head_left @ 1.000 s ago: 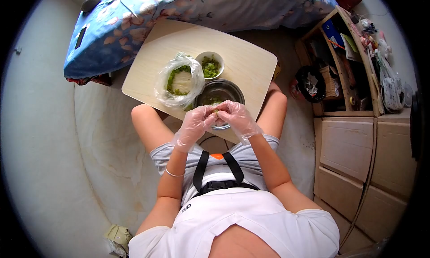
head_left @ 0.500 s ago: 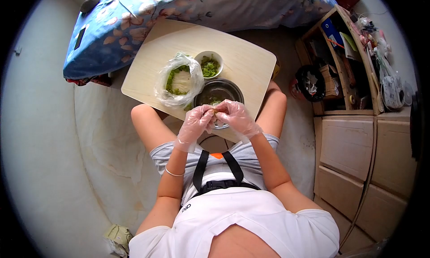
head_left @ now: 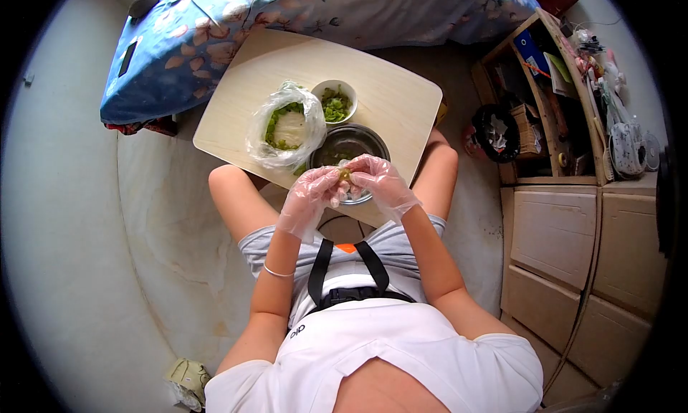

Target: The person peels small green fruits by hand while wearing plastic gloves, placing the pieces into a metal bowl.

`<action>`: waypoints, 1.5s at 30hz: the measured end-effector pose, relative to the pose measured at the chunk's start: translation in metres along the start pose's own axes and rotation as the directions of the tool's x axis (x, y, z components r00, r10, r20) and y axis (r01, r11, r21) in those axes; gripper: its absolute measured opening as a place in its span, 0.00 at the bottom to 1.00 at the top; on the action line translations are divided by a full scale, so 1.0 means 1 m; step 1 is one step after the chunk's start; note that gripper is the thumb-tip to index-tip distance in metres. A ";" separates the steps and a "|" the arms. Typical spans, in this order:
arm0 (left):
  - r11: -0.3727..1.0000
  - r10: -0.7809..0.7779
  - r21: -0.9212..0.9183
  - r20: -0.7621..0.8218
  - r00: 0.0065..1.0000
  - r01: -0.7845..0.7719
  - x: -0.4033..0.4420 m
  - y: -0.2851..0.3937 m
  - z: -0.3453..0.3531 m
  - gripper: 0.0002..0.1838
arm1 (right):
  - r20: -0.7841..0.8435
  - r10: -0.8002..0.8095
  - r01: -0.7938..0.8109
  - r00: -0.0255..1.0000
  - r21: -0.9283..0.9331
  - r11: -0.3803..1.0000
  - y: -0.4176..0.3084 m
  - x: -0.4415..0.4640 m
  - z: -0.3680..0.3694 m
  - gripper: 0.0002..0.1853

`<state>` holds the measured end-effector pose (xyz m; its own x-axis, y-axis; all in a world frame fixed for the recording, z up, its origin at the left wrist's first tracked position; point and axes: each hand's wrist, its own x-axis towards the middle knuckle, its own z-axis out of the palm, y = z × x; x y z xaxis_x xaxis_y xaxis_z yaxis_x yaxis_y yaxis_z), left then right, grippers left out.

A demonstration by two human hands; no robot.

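My left hand [head_left: 315, 191] and my right hand [head_left: 378, 186], both in clear plastic gloves, meet over the near side of a metal bowl [head_left: 388, 155]. Pinched between their fingertips is a small yellow-green piece [head_left: 345, 175], too small to tell its kind. Inside the metal bowl some greenish bits show, partly covered by my hands. Beyond it stands a white bowl [head_left: 354, 97] with chopped green pieces. To the left, a clear plastic bag [head_left: 313, 115] lies open, with green pieces around a pale middle.
The bowls and bag stand on a low pale table [head_left: 387, 72] between my knees. Behind it is a bed with a blue floral cover [head_left: 193, 51]. On the right are a black-lined bin [head_left: 496, 135], a wooden shelf [head_left: 550, 119] and cabinets [head_left: 552, 234].
My fingertips have shifted slightly and my right hand has risen a little. The yellow-green piece between them shows more plainly now. Bowls and bag stay in place.
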<state>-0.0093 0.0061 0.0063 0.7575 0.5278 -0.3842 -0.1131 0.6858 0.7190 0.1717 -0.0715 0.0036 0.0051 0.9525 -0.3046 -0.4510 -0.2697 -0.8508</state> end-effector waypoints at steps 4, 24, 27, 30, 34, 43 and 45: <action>1.000 0.002 -0.004 0.050 0.999 -0.002 -0.001 0.001 -0.002 0.14 | 0.010 -0.003 0.002 1.000 0.033 0.999 0.000 -0.001 0.000 0.10; 0.944 0.030 0.330 -0.126 0.992 0.014 0.002 -0.001 0.000 0.11 | 0.236 -0.555 0.466 0.798 -0.826 0.319 -0.026 -0.010 0.018 0.13; 0.916 0.043 0.401 -0.119 0.992 0.009 0.003 -0.002 0.000 0.13 | 0.307 -0.554 0.515 0.774 -0.814 0.269 -0.025 -0.008 0.019 0.13; 0.920 0.031 0.392 -0.109 0.994 0.014 0.001 0.002 0.002 0.12 | 0.272 -0.540 0.492 0.796 -0.811 0.317 -0.021 -0.006 0.019 0.11; 0.946 0.042 0.322 -0.037 0.998 -0.028 -0.003 0.003 0.001 0.12 | 0.226 -0.570 0.464 0.790 -0.828 0.315 -0.023 -0.009 0.022 0.09; 0.961 0.070 0.272 -0.072 0.995 -0.048 -0.004 0.003 0.005 0.12 | 0.140 -0.541 0.416 0.829 -0.802 0.429 -0.022 -0.012 0.022 0.07; 0.925 0.106 0.376 -0.114 0.988 -0.056 0.001 -0.003 0.002 0.11 | 0.106 -0.521 0.399 0.847 -0.774 0.492 -0.020 -0.012 0.020 0.07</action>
<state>-0.0073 0.0037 0.0054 0.6632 0.6508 -0.3696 0.0948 0.4168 0.9040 0.1624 -0.0743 0.0328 0.1444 0.9624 0.2302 0.4707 0.1379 -0.8715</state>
